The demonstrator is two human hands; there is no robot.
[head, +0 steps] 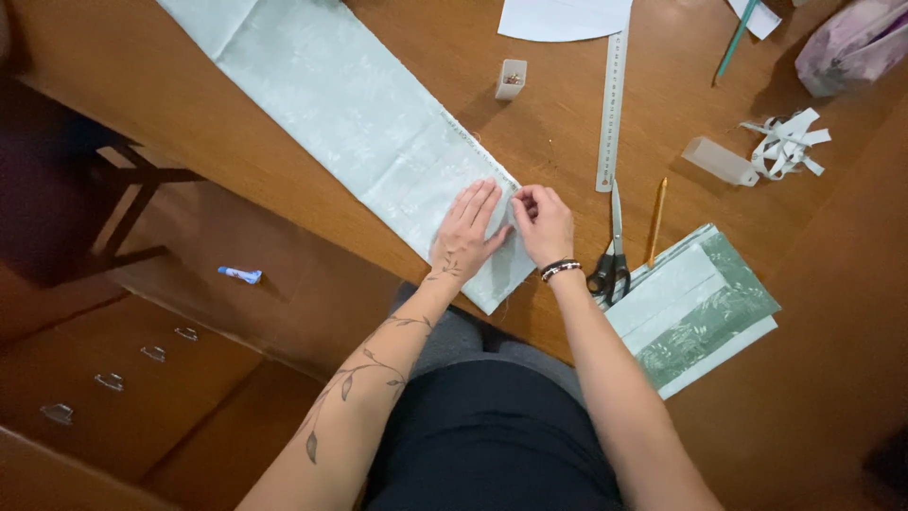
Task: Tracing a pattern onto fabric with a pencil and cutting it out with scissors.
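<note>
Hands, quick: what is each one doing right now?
Left hand: open, flat on the pale green fabric.
Right hand: fingers pinched at the fabric's edge; what they hold cannot be told.

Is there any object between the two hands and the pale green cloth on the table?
Nothing visible. The left hand lies flat on the pale green cloth, and the right hand pinches its edge. The scissors, pencil and metal ruler lie to the right, apart from the cloth.
</note>
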